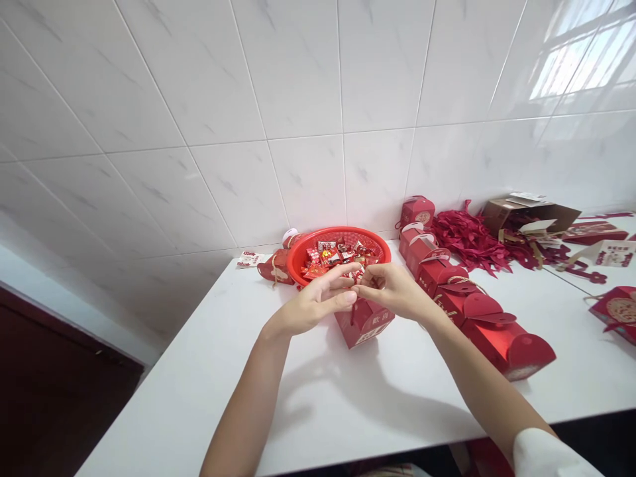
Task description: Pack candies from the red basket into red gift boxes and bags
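A small red gift box (pixel 364 326) with gold-and-white print stands upright on the white table in front of me. Both of my hands meet just above its top, where a thin dark red ribbon (pixel 353 313) runs down the box's side. My left hand (pixel 318 301) curves in from the left, its thumb and fingers closed around the ribbon near the top. From the right, my right hand (pixel 397 288) pinches the ribbon between thumb and index finger. The fingertips almost touch, and the box's top is partly hidden behind them.
Right behind the box is a red plastic basket (pixel 298 255) of wrapped candies. Several red boxes (pixel 489 331) line up to the right. A ribbon heap (pixel 464 235) and an open cardboard box (pixel 561 215) lie at the back right. The tiled wall (pixel 308 179) borders the table.
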A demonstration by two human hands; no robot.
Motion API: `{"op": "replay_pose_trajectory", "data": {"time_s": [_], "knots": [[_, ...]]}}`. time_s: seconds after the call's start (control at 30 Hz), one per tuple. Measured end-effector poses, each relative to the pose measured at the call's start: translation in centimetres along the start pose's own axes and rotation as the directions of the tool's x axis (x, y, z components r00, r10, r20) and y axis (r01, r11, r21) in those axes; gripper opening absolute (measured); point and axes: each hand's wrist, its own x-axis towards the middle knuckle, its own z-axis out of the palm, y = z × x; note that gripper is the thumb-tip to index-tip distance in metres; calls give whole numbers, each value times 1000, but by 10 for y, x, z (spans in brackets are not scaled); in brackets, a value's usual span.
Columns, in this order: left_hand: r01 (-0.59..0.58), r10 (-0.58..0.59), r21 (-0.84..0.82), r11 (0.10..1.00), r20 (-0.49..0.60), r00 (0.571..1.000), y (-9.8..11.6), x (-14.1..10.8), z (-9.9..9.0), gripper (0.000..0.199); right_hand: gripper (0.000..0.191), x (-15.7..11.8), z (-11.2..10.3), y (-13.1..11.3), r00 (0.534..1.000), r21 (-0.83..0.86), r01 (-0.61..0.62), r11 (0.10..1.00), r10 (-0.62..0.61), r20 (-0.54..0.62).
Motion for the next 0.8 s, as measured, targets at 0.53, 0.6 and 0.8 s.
{"op": "replay_pose_trajectory", "data": {"time_s": [0.53,0.6,0.8], "knots": [[46,100,556,830,-229,968,-13,19,33,72,24,-14,-17,-29,977,-50,83,995,-91,-191],[32,97,528,849,-215,972,-15,20,33,74,26,-13,-24,-28,972,-39,88,995,-94,-216],[-229,334,369,901,-252,908,-18,21,32,40,32,-13,-81,-39,936,77,66,995,-35,-350]]}}
